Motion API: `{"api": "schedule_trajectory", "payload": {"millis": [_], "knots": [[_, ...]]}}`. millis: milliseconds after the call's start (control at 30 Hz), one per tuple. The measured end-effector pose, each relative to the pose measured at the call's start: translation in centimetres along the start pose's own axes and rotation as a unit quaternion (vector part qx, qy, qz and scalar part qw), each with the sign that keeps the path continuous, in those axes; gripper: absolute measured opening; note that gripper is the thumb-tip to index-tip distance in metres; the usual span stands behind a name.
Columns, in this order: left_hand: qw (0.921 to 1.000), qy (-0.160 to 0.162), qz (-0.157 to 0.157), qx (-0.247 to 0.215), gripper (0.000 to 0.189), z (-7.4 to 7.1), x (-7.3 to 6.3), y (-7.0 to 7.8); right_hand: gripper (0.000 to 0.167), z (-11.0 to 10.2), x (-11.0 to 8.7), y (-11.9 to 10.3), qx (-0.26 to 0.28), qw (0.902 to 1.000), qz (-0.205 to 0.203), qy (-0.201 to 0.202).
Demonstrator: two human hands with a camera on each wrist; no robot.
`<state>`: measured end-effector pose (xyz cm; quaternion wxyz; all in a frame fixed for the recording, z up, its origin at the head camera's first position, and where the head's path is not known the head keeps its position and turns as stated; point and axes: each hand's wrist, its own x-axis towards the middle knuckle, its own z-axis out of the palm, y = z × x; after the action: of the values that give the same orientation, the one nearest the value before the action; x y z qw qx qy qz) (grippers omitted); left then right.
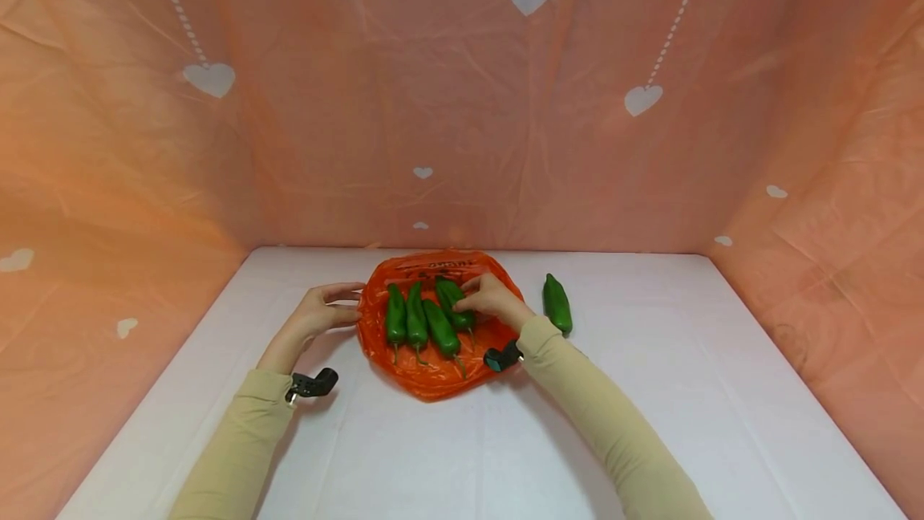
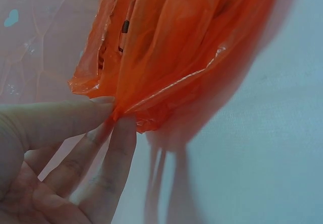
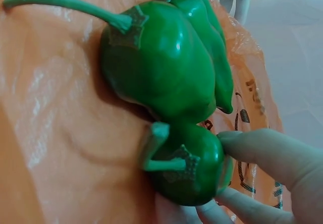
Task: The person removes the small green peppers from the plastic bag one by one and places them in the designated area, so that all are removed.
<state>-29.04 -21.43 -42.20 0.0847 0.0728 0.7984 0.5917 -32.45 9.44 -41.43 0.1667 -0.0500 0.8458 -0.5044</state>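
Observation:
An orange plastic bag (image 1: 426, 385) lies spread on the table, with several long green peppers (image 1: 416, 323) side by side in it, stems toward me. At the bag's left edge, my left hand (image 1: 321, 311) pinches the thin plastic between thumb and fingers; the left wrist view shows the gathered orange film (image 2: 171, 77) at its fingertips. My right hand (image 1: 496, 301) reaches in from the right and holds the rightmost pepper (image 1: 447, 292) of the row. In the right wrist view, its thumb and fingers are around that pepper (image 3: 204, 186), beside a larger-looking one (image 3: 166, 62).
Right of the bag, another green pepper (image 1: 557, 305) lies on the white table (image 1: 650, 392). A pink-orange curtain (image 1: 447, 103) with white hearts encloses the back and sides. Dark wrist cameras (image 1: 315, 383) stick out from both sleeves.

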Motion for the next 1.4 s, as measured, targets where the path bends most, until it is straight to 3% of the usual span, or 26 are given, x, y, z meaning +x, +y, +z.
{"api": "schedule_trajectory", "payload": {"millis": [1400], "knots": [[0.9999,-0.001,-0.001,0.011,0.056,0.1,-0.2,0.7,0.050,-1.2,-2.3,-0.4,0.023,0.9993,-0.010,-0.026]]}}
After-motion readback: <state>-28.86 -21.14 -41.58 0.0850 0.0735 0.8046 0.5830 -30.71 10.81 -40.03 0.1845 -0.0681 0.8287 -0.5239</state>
